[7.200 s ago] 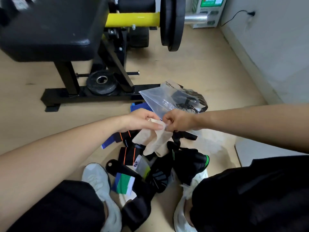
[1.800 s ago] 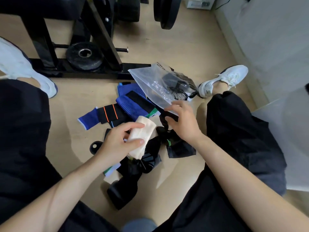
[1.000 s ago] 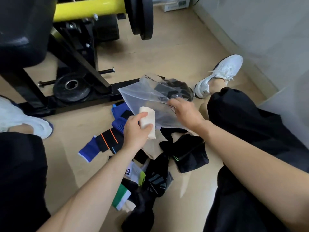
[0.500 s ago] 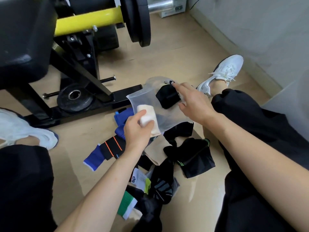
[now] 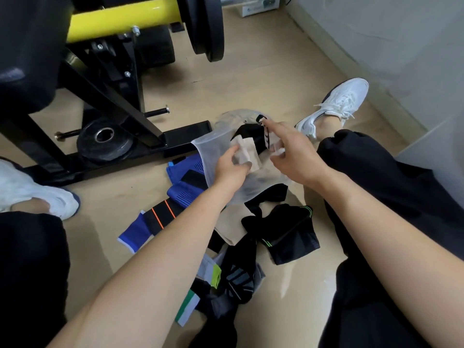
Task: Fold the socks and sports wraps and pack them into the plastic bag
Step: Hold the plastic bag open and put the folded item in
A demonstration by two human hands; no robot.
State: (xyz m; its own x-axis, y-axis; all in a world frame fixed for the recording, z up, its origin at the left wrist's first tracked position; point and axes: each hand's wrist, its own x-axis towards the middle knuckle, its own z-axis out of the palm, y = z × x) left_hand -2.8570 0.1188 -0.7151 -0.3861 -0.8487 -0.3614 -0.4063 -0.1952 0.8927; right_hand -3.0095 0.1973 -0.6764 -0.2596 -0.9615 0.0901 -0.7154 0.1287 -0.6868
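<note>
The hazy plastic bag (image 5: 213,146) is blurring the curled fingers of the right hand (image 5: 296,159), grip unclear, index pointing straight; the left hand (image 5: 229,170) is pinching the folded beige sock (image 5: 247,151) at the bag's mouth

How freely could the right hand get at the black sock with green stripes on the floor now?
Probably yes: the black sock with green stripes lies uncovered near the right hand, but that hand holds the clear plastic bag open.
</note>
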